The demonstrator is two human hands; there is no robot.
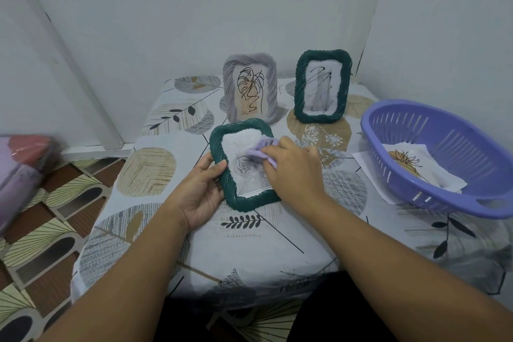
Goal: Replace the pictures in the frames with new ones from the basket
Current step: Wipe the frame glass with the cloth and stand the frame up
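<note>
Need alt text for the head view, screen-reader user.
A person's left hand holds a dark green frame flat on the table while the right hand presses a lilac cloth on its glass. Behind stand a grey frame and another green frame; a purple basket sits right.

1 view only, head-worn camera, wide-angle, looking forward and down over table (194, 244). Table's near edge low in view, both forearms reaching in from bottom corners toward table's middle. Close range: left hand (198, 194) and right hand (294, 172) above table centre. Beyond table's far edge, wall corner fills upper half. Left of table, patterned floor (41, 230). Edges curve, lens distortion.
</note>
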